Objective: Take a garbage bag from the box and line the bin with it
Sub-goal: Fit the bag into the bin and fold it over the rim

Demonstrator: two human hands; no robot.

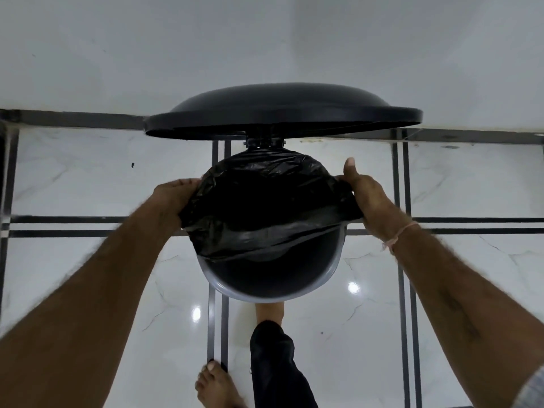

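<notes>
You stand over a round bin (266,278) on a white marble floor (88,178) crossed by dark inlay lines. The bin's black lid (282,113) stands raised at the far side, against the wall. A black garbage bag (265,207) is stretched over the far part of the bin's mouth; its near edge sags across the opening, leaving the near rim and grey inner wall uncovered. Your left hand (173,198) is closed on the bag's left edge, fingers curled under the plastic. Your right hand (371,198) is closed on the right edge, thumb raised clear; a pale string is tied round that wrist. One bare foot (269,310) reaches under the bin's near side; the other foot (216,387) rests flat on the floor.
</notes>
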